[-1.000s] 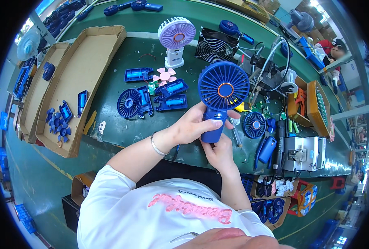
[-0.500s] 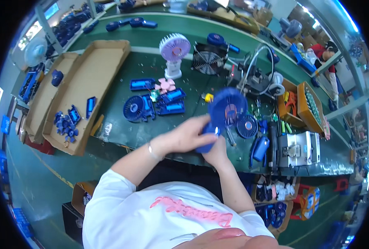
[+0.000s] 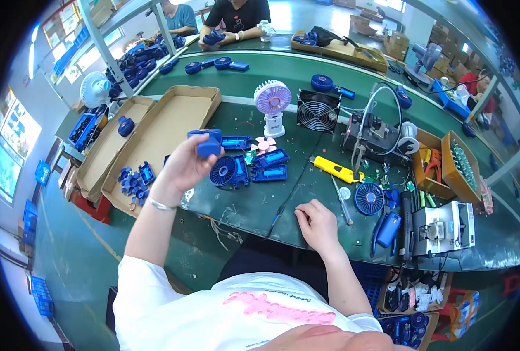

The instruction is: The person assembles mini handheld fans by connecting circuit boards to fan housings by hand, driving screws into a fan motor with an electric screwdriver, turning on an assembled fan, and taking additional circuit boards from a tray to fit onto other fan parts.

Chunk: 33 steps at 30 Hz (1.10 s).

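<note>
My left hand (image 3: 185, 162) is raised over the table's left part, its fingers closed round a blue handheld fan (image 3: 211, 147) whose end faces me. Just right of it lie a round fan housing (image 3: 225, 171), blue handle halves (image 3: 270, 165) and a pink fan blade (image 3: 265, 145). My right hand (image 3: 319, 227) rests near the table's front edge, fingers loosely curled with nothing in them. Beyond it are a yellow long-bodied tool (image 3: 336, 169), a thin pen-like tool (image 3: 343, 202) and a round blue grille (image 3: 369, 198).
Cardboard trays (image 3: 175, 117) stand at the left, one with small blue parts (image 3: 134, 186). A white-purple fan (image 3: 273, 105), a black square fan (image 3: 319, 111) and a wire-fed machine (image 3: 378, 131) line the back. Two people (image 3: 236, 23) sit across the green belt (image 3: 271, 63).
My left hand has carried the blue fan from the table's middle to the left. My right hand has let go of it and lowered to the table. The view has tilted upward.
</note>
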Available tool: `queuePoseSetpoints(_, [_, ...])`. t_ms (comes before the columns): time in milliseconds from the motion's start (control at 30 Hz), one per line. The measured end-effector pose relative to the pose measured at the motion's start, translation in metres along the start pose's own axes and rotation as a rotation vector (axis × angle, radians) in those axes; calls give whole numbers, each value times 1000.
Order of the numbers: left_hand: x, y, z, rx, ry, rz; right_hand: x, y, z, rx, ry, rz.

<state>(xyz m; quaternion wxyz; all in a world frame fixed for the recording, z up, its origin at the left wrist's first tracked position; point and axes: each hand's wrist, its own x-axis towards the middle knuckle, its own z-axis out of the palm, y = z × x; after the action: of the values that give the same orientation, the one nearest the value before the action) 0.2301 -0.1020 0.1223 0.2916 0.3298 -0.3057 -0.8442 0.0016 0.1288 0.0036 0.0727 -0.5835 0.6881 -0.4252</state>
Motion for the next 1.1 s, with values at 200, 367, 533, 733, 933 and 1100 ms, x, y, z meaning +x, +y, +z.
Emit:
queuePoseSetpoints(200, [83, 59, 4, 279, -138, -42, 0, -1, 0, 13, 18, -6])
queuePoseSetpoints(367, [131, 37, 0, 168, 128, 745, -2, 0, 2, 49, 50, -55])
queuePoseSetpoints(533, [23, -28, 95, 342, -292, 859, -1, 0, -1, 58, -15, 32])
queuePoseSetpoints(733, [-108, -62, 147, -10, -1446, 415, -1, 9, 2, 38, 10, 23])
queuePoseSetpoints(933, [-108, -72, 134, 55, -1671, 443, 2, 0, 5, 51, 16, 7])
queuePoseSetpoints(1100, [-93, -67, 136, 190, -1769, 477, 2, 8, 5, 49, 41, -35])
